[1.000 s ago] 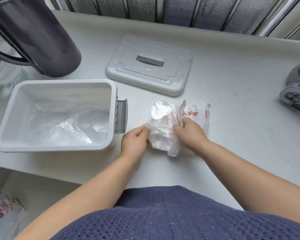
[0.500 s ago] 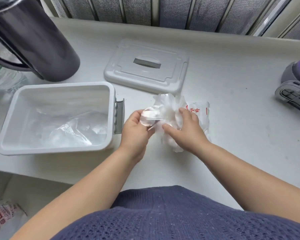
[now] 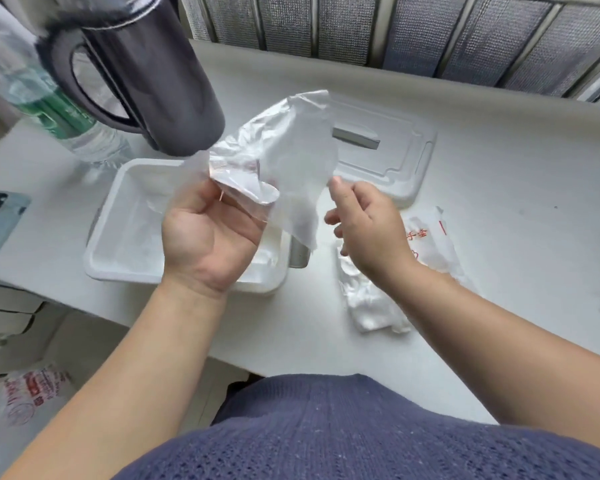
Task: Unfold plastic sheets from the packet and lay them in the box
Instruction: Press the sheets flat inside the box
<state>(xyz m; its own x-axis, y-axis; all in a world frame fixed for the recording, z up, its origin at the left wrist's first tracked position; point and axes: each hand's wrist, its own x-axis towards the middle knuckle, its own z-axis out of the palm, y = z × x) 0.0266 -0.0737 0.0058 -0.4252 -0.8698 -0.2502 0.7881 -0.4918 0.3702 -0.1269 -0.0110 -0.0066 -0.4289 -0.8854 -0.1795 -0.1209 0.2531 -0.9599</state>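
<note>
- Plastic sheet: partly unfolded, raised above the box.
- Left hand: palm up, fingers curled round the sheet's lower left edge.
- Right hand: loosely curled, holding nothing, thumb just beside the sheet's right edge.
- Packet: flat on the bench right of the box, crumpled sheets at its near end.
- Box: on the bench, clear plastic inside; lid and dark jug behind.
</note>
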